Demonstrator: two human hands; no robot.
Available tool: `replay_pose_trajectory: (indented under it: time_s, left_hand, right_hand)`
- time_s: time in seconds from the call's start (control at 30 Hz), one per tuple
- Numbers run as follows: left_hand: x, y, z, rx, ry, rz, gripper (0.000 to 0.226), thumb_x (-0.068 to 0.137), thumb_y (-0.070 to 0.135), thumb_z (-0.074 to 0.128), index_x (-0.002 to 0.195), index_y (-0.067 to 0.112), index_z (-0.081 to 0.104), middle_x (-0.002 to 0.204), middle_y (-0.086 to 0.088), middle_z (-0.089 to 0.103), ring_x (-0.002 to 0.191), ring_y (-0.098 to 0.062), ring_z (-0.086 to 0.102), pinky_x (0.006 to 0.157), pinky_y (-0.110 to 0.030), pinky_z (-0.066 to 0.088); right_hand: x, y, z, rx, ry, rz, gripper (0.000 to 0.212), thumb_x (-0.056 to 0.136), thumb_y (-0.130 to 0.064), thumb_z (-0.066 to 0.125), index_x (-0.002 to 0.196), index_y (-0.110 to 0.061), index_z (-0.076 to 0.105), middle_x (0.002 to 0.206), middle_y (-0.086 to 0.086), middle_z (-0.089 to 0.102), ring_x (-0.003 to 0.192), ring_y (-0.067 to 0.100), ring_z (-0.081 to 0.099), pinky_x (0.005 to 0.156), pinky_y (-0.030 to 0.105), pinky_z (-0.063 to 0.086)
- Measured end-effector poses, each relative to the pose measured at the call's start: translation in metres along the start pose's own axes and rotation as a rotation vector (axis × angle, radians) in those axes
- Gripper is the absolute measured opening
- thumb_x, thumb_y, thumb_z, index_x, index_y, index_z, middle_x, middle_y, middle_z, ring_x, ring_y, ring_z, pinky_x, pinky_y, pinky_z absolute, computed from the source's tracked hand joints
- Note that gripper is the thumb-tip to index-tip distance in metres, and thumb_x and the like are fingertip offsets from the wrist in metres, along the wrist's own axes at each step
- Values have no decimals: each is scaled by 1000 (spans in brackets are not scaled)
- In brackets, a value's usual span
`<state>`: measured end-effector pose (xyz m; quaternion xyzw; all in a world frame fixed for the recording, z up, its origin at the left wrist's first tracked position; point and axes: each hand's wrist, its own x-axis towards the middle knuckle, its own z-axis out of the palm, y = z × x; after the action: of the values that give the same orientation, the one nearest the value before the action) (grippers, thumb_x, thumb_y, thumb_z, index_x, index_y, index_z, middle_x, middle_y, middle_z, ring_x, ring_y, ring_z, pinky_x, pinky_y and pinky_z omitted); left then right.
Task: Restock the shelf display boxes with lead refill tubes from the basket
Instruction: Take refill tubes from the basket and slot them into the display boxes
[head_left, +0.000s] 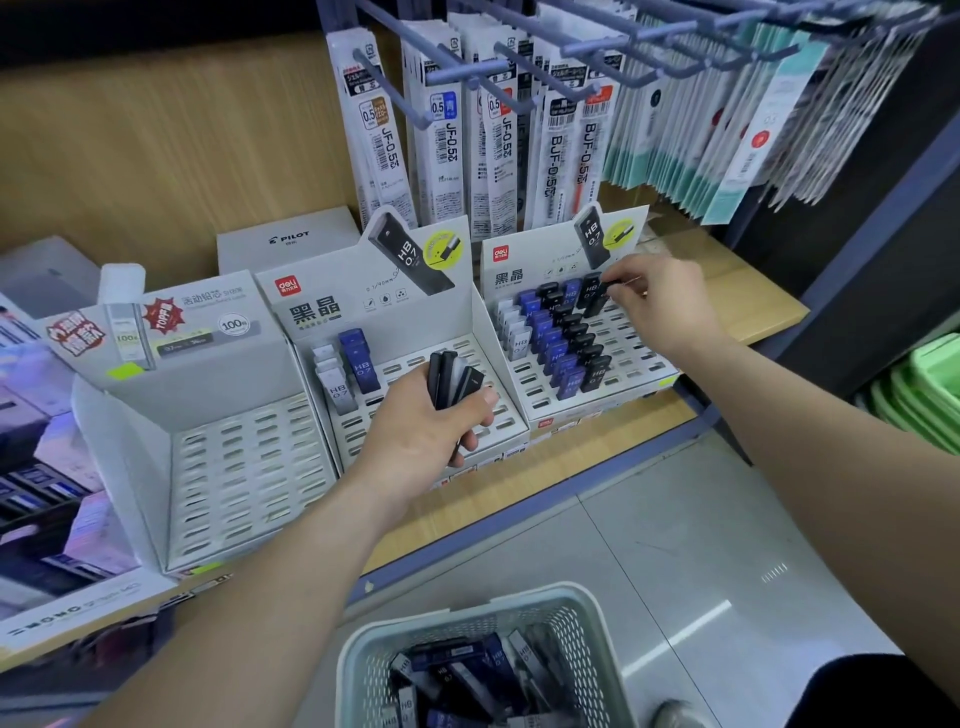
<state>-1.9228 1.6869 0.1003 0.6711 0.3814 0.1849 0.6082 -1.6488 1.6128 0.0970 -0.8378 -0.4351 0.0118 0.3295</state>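
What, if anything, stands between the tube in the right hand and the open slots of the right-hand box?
Nothing visible does. The right hand pinches a black tube directly above the back row of the right display box, where bare slots lie beside it. The left hand holds spare tubes over the middle box.

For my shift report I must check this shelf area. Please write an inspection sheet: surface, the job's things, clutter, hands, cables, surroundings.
Surface: wooden shelf, carrying three display boxes.
Job's things: left box shows no tubes; middle box has few; right box has several rows; basket below holds more tubes.
Clutter: Pilot box behind the boxes.
Hands: left hand grips a bundle of black tubes; right hand pinches one black tube at the right box.
Cables: nothing seen.
Surroundings: hanging refill packs above; green trays at right.
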Motion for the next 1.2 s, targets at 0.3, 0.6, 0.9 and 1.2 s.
replay_pose_trajectory:
  time_s: [0.3, 0.6, 0.9, 1.2]
  left_hand:
    - [-2, 0, 0, -23, -19, -21, 12, 94, 21, 68, 97, 10, 65, 77, -4, 70, 59, -13, 58, 52, -25, 50]
    - [-5, 5, -4, -56, -47, -35, 16, 90, 21, 74, 95, 7, 68, 73, -6, 72, 58, -16, 61, 52, -27, 52]
    - [-20, 16, -8, -42, -161, 36, 13, 88, 18, 75, 97, 10, 69, 71, -4, 70, 53, -14, 56, 48, -26, 47]
    - [-21, 18, -23, -125, -28, 24, 19, 90, 14, 71, 102, 0, 66, 63, 2, 70, 45, -9, 49, 40, -19, 35]
  right_hand:
    - [-3, 9, 18, -140, -58, -56, 32, 99, -18, 57, 130, -20, 66, 117, 11, 66, 100, 29, 63, 88, 40, 54]
    - [-52, -69, -7, 287, -189, -10, 12, 95, -23, 65, 102, -19, 74, 91, -5, 73, 82, 9, 67, 79, 29, 57]
    - [-84, -114, -7, 649, -494, 6, 10, 87, -13, 76, 92, -6, 71, 84, 18, 68, 76, 24, 66, 80, 48, 59]
    - [-84, -108, -13, 691, -376, 86, 14, 99, -8, 58, 94, -14, 70, 74, 2, 63, 66, 10, 61, 65, 22, 54]
